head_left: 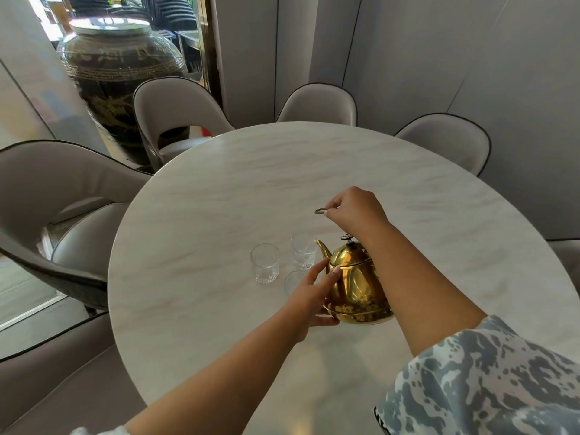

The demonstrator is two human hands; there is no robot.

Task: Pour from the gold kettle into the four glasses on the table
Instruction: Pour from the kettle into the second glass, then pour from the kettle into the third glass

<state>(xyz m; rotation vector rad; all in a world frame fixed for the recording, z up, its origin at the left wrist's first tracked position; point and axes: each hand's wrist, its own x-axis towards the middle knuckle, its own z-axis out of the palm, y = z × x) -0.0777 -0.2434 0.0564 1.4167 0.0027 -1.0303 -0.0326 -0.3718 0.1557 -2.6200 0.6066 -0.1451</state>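
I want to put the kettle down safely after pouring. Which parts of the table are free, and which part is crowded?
The far half of the table, toward the chairs, is bare, and so is the near edge between the forearms. It is crowded around the gold kettle: three visible glasses stand just left of its spout, the left hand rests on its side, and the right hand holds its handle above.

Gold kettle (pixel 356 287) upright on round marble table (pixel 219 215), spout toward three visible glasses (pixel 265 267). Left hand (pixel 314 296) flat against kettle body; right hand (pixel 354 210) pinches its raised handle (pixel 320 210).

The left hand (pixel 309 296) covers most of a third clear ribbed glass (pixel 293 281); a fourth is perhaps behind the shiny gold metal kettle (pixel 357 287)
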